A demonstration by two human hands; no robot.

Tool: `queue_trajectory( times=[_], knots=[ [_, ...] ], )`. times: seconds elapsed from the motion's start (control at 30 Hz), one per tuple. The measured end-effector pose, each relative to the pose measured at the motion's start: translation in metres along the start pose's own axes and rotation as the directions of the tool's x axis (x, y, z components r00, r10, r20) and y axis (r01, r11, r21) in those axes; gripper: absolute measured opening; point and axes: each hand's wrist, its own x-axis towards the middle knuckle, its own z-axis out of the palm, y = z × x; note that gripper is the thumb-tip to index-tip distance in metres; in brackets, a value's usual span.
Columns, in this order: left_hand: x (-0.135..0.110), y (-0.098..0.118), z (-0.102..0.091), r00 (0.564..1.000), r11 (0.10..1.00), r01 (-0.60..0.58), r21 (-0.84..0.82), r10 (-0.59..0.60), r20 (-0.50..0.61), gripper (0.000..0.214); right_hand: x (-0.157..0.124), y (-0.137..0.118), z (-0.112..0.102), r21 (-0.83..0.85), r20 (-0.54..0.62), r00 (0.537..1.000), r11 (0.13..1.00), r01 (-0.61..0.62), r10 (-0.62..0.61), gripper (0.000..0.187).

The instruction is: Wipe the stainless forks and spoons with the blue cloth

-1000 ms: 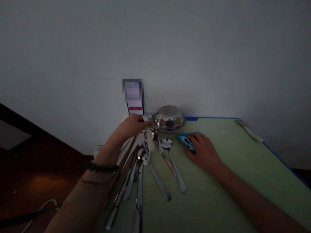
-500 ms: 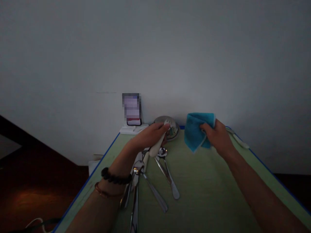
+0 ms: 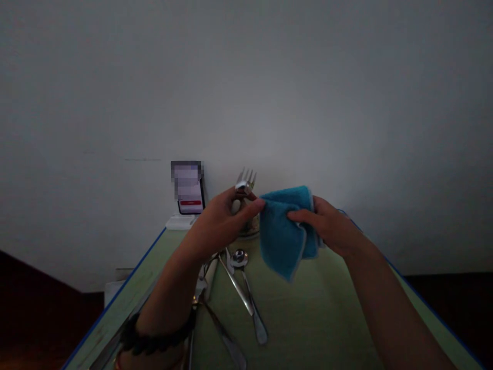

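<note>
My left hand (image 3: 221,223) is closed round a fork (image 3: 245,181), held upright above the table with its tines pointing up. My right hand (image 3: 331,226) pinches a blue cloth (image 3: 285,234), which hangs folded right beside the fork and touches my left fingertips. Both hands are raised over the far end of the green table (image 3: 308,318). On the table under them lie several spoons (image 3: 246,288) and other cutlery, fanned out towards me.
A phone (image 3: 187,187) stands on a white base against the wall at the table's far left corner. A metal bowl is mostly hidden behind my hands. The table has a blue edge (image 3: 127,285); a dark floor lies to the left.
My left hand has lifted the fork from the pile and turned it tines up. My right hand picked the blue cloth off the table and brought it left to the fork.
</note>
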Motion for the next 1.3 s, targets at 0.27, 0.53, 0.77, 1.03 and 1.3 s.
queue_trajectory(
  times=[0.27,0.53,0.77,1.03,1.3],
  knots=[
    [-0.008,-0.001,-0.005,0.977,0.985,-0.128,-0.112,0.145,0.155,0.031,-0.007,-0.003,0.003,-0.169,0.030,0.994,0.980,0.106,-0.102,0.030],
    [-0.004,-0.015,-0.007,0.950,0.989,-0.107,-0.105,0.133,0.284,0.032,-0.010,-0.005,0.006,-0.135,0.065,0.988,0.979,0.150,-0.143,0.041],
    [-0.005,-0.023,-0.021,0.914,0.962,-0.175,-0.211,0.239,0.329,0.022,-0.009,-0.010,0.003,-0.331,0.125,0.954,0.895,0.298,-0.271,0.012],
    [-0.010,-0.019,-0.025,0.890,0.950,-0.215,-0.226,0.285,0.355,0.023,-0.016,-0.019,0.003,-0.438,0.323,0.916,0.820,0.368,-0.238,0.028],
    [-0.012,-0.002,-0.020,0.906,0.949,-0.309,-0.065,0.315,0.282,0.029,-0.029,-0.026,0.016,-0.735,0.320,0.938,0.591,0.333,-0.130,0.052]
  ],
)
